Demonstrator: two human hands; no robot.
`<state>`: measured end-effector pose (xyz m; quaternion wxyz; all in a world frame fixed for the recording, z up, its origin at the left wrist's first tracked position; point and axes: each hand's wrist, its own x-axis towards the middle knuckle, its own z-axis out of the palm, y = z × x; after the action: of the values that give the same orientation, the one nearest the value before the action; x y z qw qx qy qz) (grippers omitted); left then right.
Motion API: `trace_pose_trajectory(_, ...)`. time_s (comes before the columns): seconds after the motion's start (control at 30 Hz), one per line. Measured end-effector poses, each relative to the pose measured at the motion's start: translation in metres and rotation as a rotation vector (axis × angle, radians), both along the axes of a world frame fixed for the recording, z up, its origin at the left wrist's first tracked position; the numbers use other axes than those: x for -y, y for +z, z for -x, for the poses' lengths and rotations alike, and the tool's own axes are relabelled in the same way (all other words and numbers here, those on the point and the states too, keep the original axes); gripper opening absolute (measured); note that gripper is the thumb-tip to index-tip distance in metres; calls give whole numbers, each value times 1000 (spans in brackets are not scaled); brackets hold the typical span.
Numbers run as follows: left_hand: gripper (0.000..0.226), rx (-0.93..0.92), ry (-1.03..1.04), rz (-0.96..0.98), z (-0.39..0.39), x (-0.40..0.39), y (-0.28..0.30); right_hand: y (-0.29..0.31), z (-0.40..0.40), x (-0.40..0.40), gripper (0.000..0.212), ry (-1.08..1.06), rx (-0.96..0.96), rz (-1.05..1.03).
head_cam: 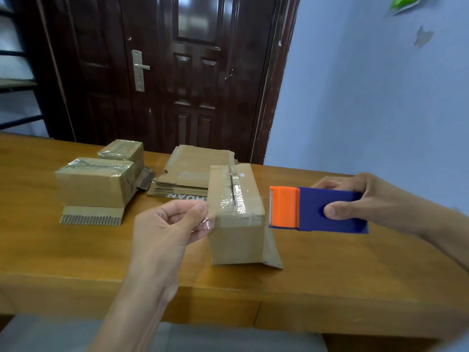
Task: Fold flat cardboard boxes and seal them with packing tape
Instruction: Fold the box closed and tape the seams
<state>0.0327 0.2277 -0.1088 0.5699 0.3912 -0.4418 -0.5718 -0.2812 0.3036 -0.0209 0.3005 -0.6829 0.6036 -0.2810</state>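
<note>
A folded cardboard box (236,235) stands on the wooden table (76,252), with clear tape along its top seam. My left hand (165,224) pinches the free end of a clear tape strip (206,219) just left of the box. The strip stretches across in front of the box toward a blue tape dispenser with an orange cutter head (319,209). My right hand (355,199) grips that dispenser in the air, right of the box. A stack of flat cardboard boxes (193,171) lies behind the box.
Two taped boxes (96,184) (121,149) stand on the left of the table, the nearer one with a bottom flap sticking out. A dark wooden door (165,72) rises behind the table. A blue wall (368,110) is at the right.
</note>
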Motion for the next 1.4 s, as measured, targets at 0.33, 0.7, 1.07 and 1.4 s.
trace_pose_trajectory(0.33,11,-17,20,-84,-5,16,-7,0,8,10,33,23,-49,-66)
trace_pose_trajectory(0.7,2,81,38,-113,8,26,-21,11,7,29,27,-45,-101,-226)
trace_pose_trajectory(1.07,10,81,-248,-245,19,47,-34,-34,34,40,46,-100,62,-294)
trace_pose_trajectory(1.4,24,191,-103,-162,56,41,-39,-86,38,46,56,-80,308,-231)
